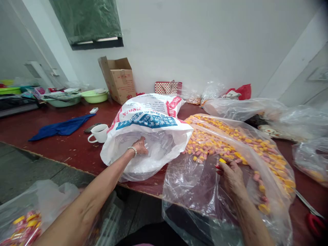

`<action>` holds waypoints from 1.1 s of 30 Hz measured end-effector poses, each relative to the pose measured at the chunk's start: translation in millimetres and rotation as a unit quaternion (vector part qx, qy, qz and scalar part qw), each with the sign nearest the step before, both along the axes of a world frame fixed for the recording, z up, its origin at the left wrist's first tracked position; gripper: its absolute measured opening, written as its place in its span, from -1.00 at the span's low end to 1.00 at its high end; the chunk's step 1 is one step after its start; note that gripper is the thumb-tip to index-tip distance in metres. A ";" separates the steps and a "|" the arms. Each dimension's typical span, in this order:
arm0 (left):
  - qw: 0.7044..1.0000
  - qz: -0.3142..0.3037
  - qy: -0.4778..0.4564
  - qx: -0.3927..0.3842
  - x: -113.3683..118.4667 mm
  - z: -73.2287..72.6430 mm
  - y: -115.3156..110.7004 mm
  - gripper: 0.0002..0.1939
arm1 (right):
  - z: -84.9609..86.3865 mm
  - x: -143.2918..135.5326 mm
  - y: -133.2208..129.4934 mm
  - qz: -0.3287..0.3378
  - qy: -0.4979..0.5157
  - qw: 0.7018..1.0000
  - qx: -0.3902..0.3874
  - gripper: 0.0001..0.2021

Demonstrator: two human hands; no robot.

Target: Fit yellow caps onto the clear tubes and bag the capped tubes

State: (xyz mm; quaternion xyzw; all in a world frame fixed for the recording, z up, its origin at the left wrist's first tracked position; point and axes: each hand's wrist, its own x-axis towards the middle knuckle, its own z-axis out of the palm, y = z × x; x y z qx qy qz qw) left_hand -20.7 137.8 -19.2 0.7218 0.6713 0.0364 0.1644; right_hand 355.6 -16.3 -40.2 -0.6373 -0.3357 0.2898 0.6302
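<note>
My left hand (140,146), with a beaded bracelet at the wrist, reaches into the mouth of a white woven sack (143,111) lying on its side. Inside are clear plastic tube-like pieces (166,141). The fingers are curled by some of these; what they grip is hard to make out. My right hand (232,176) pinches a small red piece with a yellow cap (220,163) between thumb and fingers. It is over the open mouth of a large clear plastic bag (189,186), which holds a heap of similar pink pieces with yellow caps (205,136).
A white mug (99,133) and blue cloth (65,126) lie left of the sack. Behind stand a cardboard box (123,82) and green basin (94,96). Red-handled scissors (316,222) rest far right. Another bag of capped pieces (27,223) is below the table edge (64,164).
</note>
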 end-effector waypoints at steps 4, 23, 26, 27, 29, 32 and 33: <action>0.999 0.007 0.019 0.031 2.0 -3.6 -18.6 -0.37 | 21.0 -28.5 -25.3 0.005 0.136 0.990 0.043 -0.52; 0.944 0.026 -0.322 0.067 -23.5 -7.6 -57.9 -0.45 | 31.2 -126.0 -46.1 0.192 0.114 0.974 0.048 -0.56; 0.914 0.042 -0.395 0.083 -26.3 -7.4 -59.3 -0.54 | 34.5 -132.0 -44.5 0.191 0.117 0.974 0.042 -0.55; 0.904 0.048 -0.416 0.089 -26.6 -6.9 -59.6 -0.55 | 35.3 -134.3 -43.8 0.191 0.118 0.974 0.041 -0.54; 0.883 0.056 -0.457 0.095 -25.3 -4.4 -61.7 -0.56 | 37.4 -139.7 -42.3 0.191 0.117 0.974 0.040 -0.54; 0.849 0.045 -0.518 0.092 -18.6 3.7 -72.3 -0.56 | 42.5 -149.6 -40.1 0.195 0.100 0.974 0.054 -0.56; 0.839 0.041 -0.536 0.090 -15.2 7.3 -78.1 -0.55 | 44.7 -153.3 -39.5 0.198 0.092 0.974 0.065 -0.57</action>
